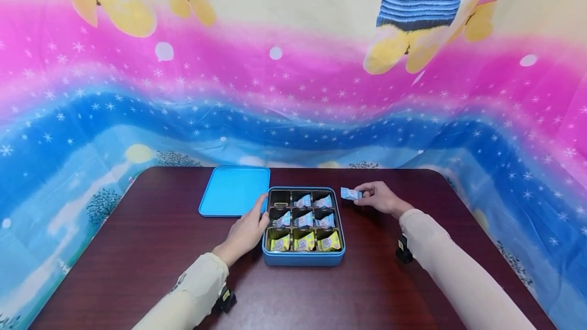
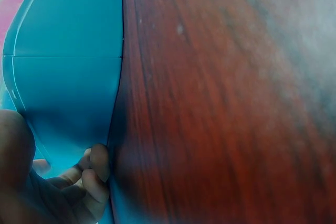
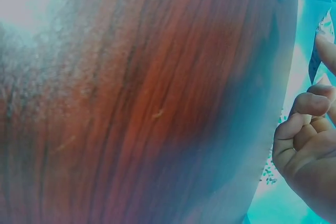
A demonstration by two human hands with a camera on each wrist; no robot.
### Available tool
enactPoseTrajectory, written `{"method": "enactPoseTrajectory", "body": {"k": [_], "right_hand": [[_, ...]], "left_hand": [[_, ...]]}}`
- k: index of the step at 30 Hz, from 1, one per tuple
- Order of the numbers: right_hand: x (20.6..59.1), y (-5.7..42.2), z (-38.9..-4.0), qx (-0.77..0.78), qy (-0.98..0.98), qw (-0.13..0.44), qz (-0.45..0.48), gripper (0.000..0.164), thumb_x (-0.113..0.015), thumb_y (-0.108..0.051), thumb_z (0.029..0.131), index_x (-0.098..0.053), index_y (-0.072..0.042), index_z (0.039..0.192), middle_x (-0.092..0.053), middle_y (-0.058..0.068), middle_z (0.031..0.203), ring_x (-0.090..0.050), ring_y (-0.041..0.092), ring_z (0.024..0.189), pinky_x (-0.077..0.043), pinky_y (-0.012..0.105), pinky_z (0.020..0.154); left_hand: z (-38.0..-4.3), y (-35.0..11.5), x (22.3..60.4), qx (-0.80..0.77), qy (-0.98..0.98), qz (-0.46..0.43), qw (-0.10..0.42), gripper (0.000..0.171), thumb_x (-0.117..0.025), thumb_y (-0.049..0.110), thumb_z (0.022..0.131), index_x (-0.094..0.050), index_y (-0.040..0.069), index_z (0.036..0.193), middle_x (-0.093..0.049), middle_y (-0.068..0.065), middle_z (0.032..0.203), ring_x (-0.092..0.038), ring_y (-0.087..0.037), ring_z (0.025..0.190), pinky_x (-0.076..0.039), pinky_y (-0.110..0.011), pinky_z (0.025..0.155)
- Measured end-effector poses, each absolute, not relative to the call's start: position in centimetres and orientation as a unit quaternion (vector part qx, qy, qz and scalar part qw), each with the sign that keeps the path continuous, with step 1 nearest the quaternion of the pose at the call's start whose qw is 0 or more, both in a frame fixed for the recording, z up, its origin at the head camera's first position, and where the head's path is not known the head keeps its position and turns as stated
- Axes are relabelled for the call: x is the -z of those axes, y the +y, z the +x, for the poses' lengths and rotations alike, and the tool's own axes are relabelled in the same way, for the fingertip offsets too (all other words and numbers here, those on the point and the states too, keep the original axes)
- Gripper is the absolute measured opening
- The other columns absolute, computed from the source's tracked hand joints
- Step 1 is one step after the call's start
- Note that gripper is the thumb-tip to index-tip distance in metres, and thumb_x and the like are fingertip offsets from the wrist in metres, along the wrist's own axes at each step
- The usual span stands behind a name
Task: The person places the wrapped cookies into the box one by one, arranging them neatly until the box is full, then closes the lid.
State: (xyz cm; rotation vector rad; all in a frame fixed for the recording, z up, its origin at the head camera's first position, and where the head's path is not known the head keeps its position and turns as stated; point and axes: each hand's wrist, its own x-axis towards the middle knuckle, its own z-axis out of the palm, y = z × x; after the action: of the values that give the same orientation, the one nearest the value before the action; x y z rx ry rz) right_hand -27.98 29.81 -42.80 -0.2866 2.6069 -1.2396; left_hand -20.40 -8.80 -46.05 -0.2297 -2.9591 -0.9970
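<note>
A blue tin [image 1: 302, 258] stands open, its insert divided into compartments. Blue-wrapped candies [image 1: 303, 219] sit in the back and middle rows, yellow-wrapped candies [image 1: 304, 242] in the front row; the back-left compartment is bare. My left hand [image 1: 245, 230] rests against the tin's left side, thumb by the rim; in the left wrist view, fingers [image 2: 95, 184] bend beside the blue wall. Right of the tin's back corner, my right hand [image 1: 378, 197] pinches a blue-wrapped candy [image 1: 350, 193] between thumb and fingertips. The right wrist view shows part of its wrapper [image 3: 324, 27] at the edge.
A flat blue lid [image 1: 236, 191] lies behind and left of the tin, close to its back-left corner. Everything stands on a dark red-brown wooden table [image 1: 302, 299]. A printed cloth backdrop [image 1: 293, 90] hangs along the table's far edge and sides.
</note>
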Motion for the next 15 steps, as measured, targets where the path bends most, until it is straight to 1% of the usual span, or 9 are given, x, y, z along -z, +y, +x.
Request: {"method": "enactPoseTrajectory", "body": {"k": [3,10,15], "right_hand": [[42.49,29.75,-27.96,0.423,0.893,0.117,-0.1,0.037,-0.071,-0.012,0.094,-0.065,0.004,0.126,-0.041,-0.003,0.066,-0.042,0.015,0.065,-0.039,0.029,0.065],[42.13,29.69,-28.12,0.421,0.894,0.109,-0.109,0.037,-0.07,-0.011,0.094,-0.064,0.004,0.127,-0.043,-0.003,0.067,-0.04,0.013,0.063,-0.038,0.028,0.064],[42.05,29.79,-28.12,0.42,0.895,0.102,-0.108,0.039,-0.07,-0.013,0.095,-0.064,0.004,0.129,-0.047,-0.001,0.07,-0.04,0.013,0.064,-0.038,0.027,0.062]], "left_hand": [[-20.4,-8.79,46.06,0.315,-0.946,-0.074,0.005,0.059,-0.044,0.031,0.104,-0.025,0.029,0.161,-0.05,-0.002,0.068,-0.042,-0.017,0.051,-0.034,-0.033,0.046],[-20.42,-8.85,46.09,0.316,-0.946,-0.077,0.004,0.06,-0.044,0.03,0.105,-0.024,0.028,0.161,-0.049,-0.003,0.068,-0.042,-0.017,0.051,-0.033,-0.033,0.046],[-20.48,-8.8,46.15,0.316,-0.946,-0.078,0.006,0.06,-0.044,0.03,0.104,-0.025,0.028,0.161,-0.052,-0.003,0.073,-0.043,-0.017,0.052,-0.034,-0.034,0.047]]}}
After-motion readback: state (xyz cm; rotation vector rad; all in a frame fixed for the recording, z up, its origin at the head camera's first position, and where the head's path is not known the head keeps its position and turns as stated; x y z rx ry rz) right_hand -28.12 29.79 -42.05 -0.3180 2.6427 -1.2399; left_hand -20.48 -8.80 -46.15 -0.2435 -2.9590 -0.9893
